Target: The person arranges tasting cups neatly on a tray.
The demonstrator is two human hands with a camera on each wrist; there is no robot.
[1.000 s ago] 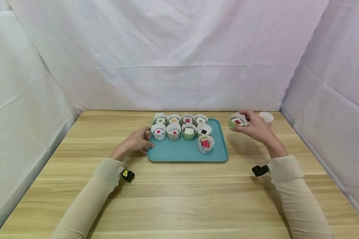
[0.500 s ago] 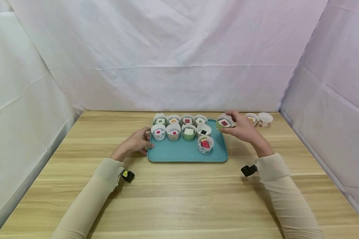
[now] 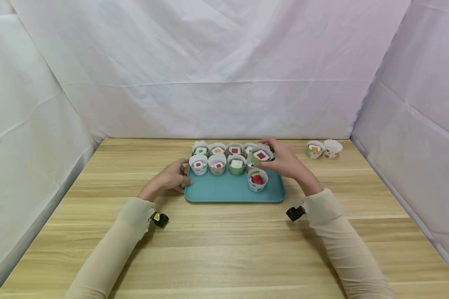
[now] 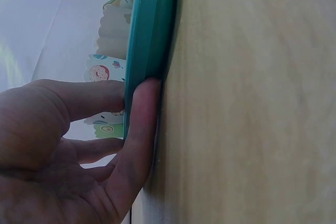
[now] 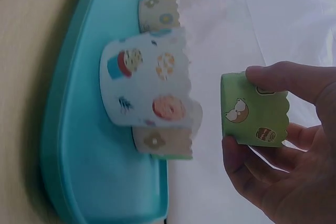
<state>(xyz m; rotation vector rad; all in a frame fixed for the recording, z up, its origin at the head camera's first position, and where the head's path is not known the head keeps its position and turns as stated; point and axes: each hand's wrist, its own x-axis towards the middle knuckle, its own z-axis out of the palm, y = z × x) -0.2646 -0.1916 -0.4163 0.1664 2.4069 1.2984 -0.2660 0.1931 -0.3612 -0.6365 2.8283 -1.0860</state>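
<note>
My right hand holds a green paper baking cup between thumb and fingers. In it sits a white square piece with a dark red centre. The right wrist view shows this green cup raised above the teal tray. It partly hides cups at the back right of the tray. At the tray's left edge, my left hand pinches the rim, thumb and fingers on either side in the left wrist view. Two rows of filled cups stand on the tray, and a cup with a red piece stands in front of them.
Two more paper cups stand on the wooden table at the back right: one with an orange-and-white piece, and a white patterned one. White cloth hangs behind the table and along both sides.
My right hand has carried the green cup leftward from beside the other two table cups to above the tray's back right. The left hand has stayed at the tray's edge.
</note>
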